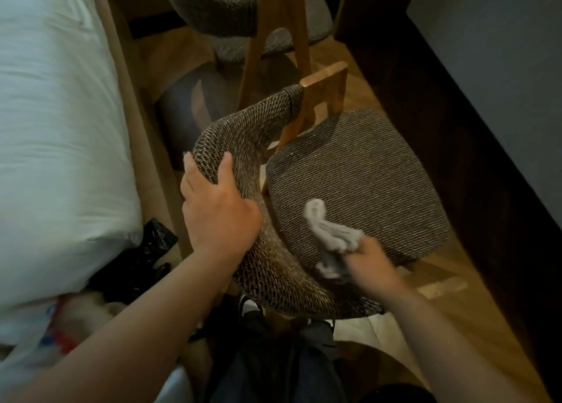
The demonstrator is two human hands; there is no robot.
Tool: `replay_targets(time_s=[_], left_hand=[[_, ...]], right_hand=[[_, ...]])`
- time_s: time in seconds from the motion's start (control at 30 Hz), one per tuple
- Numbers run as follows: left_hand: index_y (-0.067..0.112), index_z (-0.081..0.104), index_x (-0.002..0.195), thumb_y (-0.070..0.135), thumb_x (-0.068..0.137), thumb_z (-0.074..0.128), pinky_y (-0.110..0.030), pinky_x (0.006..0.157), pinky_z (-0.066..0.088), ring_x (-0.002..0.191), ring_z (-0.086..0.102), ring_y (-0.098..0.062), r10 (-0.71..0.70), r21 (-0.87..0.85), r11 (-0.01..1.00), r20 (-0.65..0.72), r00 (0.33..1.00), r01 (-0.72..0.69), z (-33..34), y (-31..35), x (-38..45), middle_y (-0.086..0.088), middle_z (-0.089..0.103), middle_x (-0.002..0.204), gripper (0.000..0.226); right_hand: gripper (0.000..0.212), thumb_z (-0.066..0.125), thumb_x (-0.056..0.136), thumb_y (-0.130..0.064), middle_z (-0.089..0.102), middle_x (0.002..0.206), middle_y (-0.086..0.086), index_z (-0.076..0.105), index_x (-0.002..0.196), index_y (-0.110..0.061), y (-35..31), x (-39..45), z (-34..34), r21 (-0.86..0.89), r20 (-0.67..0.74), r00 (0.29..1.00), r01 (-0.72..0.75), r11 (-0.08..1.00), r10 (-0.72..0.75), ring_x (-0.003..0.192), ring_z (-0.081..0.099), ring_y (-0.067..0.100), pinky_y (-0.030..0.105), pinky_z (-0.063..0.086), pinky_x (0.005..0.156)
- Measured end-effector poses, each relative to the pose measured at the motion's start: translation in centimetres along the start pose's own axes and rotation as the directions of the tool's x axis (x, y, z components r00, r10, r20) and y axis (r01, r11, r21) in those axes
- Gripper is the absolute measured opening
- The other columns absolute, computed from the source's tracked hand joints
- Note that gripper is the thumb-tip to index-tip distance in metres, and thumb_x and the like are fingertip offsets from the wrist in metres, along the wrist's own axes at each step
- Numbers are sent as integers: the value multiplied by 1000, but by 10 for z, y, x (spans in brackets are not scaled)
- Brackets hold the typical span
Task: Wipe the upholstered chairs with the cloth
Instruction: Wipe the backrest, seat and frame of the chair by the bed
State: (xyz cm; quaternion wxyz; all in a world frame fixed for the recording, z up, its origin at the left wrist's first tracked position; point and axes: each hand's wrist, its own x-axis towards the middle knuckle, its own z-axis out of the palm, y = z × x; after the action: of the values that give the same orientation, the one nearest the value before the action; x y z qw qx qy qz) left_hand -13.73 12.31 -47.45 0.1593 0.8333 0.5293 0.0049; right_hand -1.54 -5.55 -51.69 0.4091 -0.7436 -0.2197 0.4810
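Note:
A chair with brown woven upholstery and a wooden frame stands right below me; its seat cushion [362, 183] faces up and its curved padded backrest [243, 135] wraps round the near left. My left hand [217, 208] grips the top of the backrest. My right hand [369, 262] is closed on a crumpled grey cloth [331, 235], which lies against the seat's near left part. The right hand is blurred. A second chair [231, 13] of the same kind stands farther away at the top.
A bed with white bedding [54, 135] fills the left side. A dark table or desk [456, 104] runs along the right. Black items [146, 256] and a plastic bag [45, 326] lie at the bed's foot. Wooden floor [474, 326] shows at the right.

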Motion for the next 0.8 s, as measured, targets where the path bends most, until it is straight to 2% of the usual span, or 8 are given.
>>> replay_targets(time_s=[0.1, 0.27, 0.4, 0.47, 0.53, 0.63, 0.73, 0.8], left_hand=[[25, 25, 150, 31, 83, 59, -50, 100, 39, 140, 18, -41, 8, 18, 1000, -9, 1000, -8, 1, -1, 0, -22, 2, 157, 75], [23, 27, 149, 31, 83, 59, -52, 101, 38, 140, 17, -41, 4, 31, 1000, 23, 1000, -4, -1, 0, -2, -22, 3, 157, 74], [9, 45, 137, 22, 79, 53, -62, 110, 23, 143, 18, -45, 466, 215, 865, -9, 885, -453, 2, 5, -4, -28, 25, 152, 60], [9, 57, 123, 23, 81, 46, -58, 104, 39, 129, 47, -37, 691, 191, 689, 118, 713, -699, 8, 9, -6, -21, 53, 134, 46], [15, 69, 98, 32, 82, 40, -39, 65, 57, 74, 68, -21, 732, 94, 649, 196, 653, -755, 6, 9, -7, -3, 69, 83, 37], [17, 73, 85, 33, 82, 50, -26, 38, 45, 45, 59, -14, 746, -23, 658, 157, 647, -753, 3, 6, -7, 7, 65, 61, 28], [18, 73, 83, 32, 81, 53, -28, 37, 45, 46, 60, -15, 756, -43, 652, 109, 646, -757, 5, 4, -6, 6, 66, 62, 24], [18, 73, 82, 32, 81, 54, -30, 38, 46, 47, 60, -15, 749, -34, 660, 105, 654, -750, 7, 5, -4, 5, 66, 62, 23]], right_hand=[[58, 41, 85, 14, 49, 126, -15, 47, 136, -13, -10, 9, 53, -170, 243, 964, 149, 974, -105, 116, 44, -9, 15, 37, 99], [52, 52, 88, 0, 52, 136, 0, 49, 135, -22, 30, -9, 13, -458, 356, 932, 237, 857, -67, 125, 48, 15, 26, 38, 105], [52, 54, 88, -7, 49, 139, -6, 48, 136, -26, 72, -16, -47, -775, 281, 938, 96, 625, 205, 128, 46, 16, 28, 38, 104], [39, 50, 85, -4, 59, 118, -3, 59, 110, -34, 68, -3, -51, -794, 231, 934, 19, 608, 272, 115, 55, 24, 29, 44, 86], [25, 49, 85, -4, 64, 97, 5, 54, 75, -26, 51, 16, -45, -763, 163, 961, -20, 646, 223, 91, 60, 26, 28, 40, 69], [19, 51, 85, 2, 65, 91, 8, 65, 93, -9, 32, 50, -15, -575, 46, 993, -66, 815, 113, 76, 57, 19, 23, 41, 59], [26, 57, 88, -7, 69, 97, 7, 66, 109, -19, 33, 72, 36, -357, 219, 968, -35, 933, 120, 83, 66, 23, 28, 51, 69], [27, 58, 88, -12, 67, 100, 4, 63, 111, -24, 49, 78, 51, -437, 321, 938, 27, 899, 128, 89, 64, 22, 30, 51, 78]])
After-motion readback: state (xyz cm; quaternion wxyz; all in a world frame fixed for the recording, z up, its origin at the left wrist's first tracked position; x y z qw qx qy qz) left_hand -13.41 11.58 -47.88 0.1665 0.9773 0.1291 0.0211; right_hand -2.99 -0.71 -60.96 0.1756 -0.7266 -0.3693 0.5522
